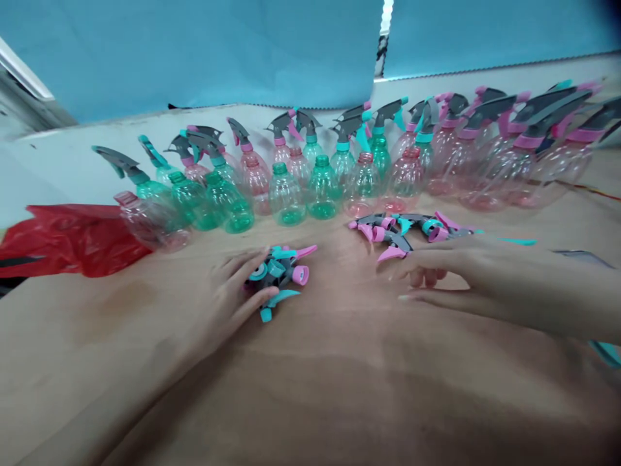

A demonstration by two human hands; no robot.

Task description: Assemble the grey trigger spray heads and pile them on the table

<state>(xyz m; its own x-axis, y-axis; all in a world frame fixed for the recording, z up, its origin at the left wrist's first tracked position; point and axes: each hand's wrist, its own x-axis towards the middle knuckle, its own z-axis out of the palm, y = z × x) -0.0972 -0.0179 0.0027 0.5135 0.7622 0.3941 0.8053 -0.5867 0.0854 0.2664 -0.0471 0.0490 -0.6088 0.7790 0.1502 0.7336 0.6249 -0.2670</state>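
My left hand (237,291) is curled round a small heap of trigger spray heads (275,270) on the table, thumb in front and fingers behind. These heads are grey with turquoise and pink collars and triggers; part of the heap is hidden by the hand. My right hand (431,275) hovers at the near edge of a second heap of spray heads (398,232). Its thumb and forefinger are apart, other fingers bent, with nothing visible between them. Behind both heaps stand uncapped bottles, among them a green bottle (324,189) and a pink bottle (405,176).
Along the wall runs a row of clear pink and green bottles, many fitted with spray heads, such as a pink one (509,158) at right. A red plastic bag (72,239) lies at the left. Blue sheeting (218,52) covers the wall above the wooden table (339,375).
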